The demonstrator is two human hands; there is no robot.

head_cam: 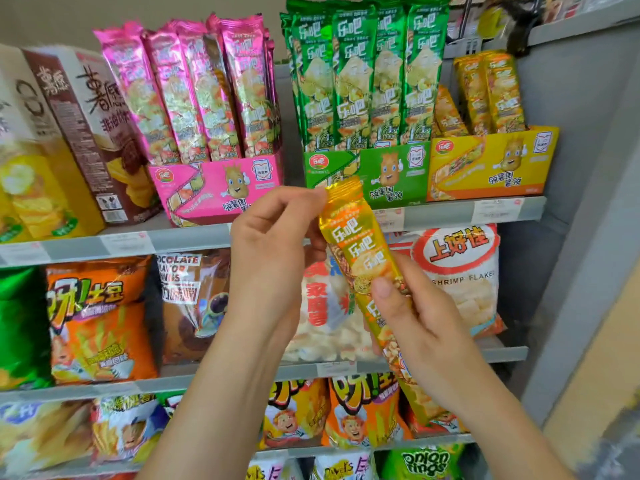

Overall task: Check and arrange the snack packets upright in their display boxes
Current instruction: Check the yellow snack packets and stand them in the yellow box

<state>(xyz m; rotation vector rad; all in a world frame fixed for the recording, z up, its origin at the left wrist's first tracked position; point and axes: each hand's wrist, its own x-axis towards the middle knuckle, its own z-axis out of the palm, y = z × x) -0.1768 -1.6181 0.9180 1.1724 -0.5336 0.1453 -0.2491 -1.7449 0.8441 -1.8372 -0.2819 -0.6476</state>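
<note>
Left hand (pixel 270 244) and right hand (pixel 412 317) tight on yellow packet (pixel 356 251) (tilted) before grey shelves (pixel 194 242), grey wall (pixel 581 133).

Three display boxes stand up there: one pink box (pixel 221 188), one green box (pixel 374 171), one yellow box (pixel 491 164). Front rows show four pink packets (pixel 194 95), four green packets (pixel 367 81) and three gold packets (pixel 491 91). One loose gold packet (pixel 360 251) sits between the left hand (pixel 273 251) and the right hand (pixel 415 317).
</note>
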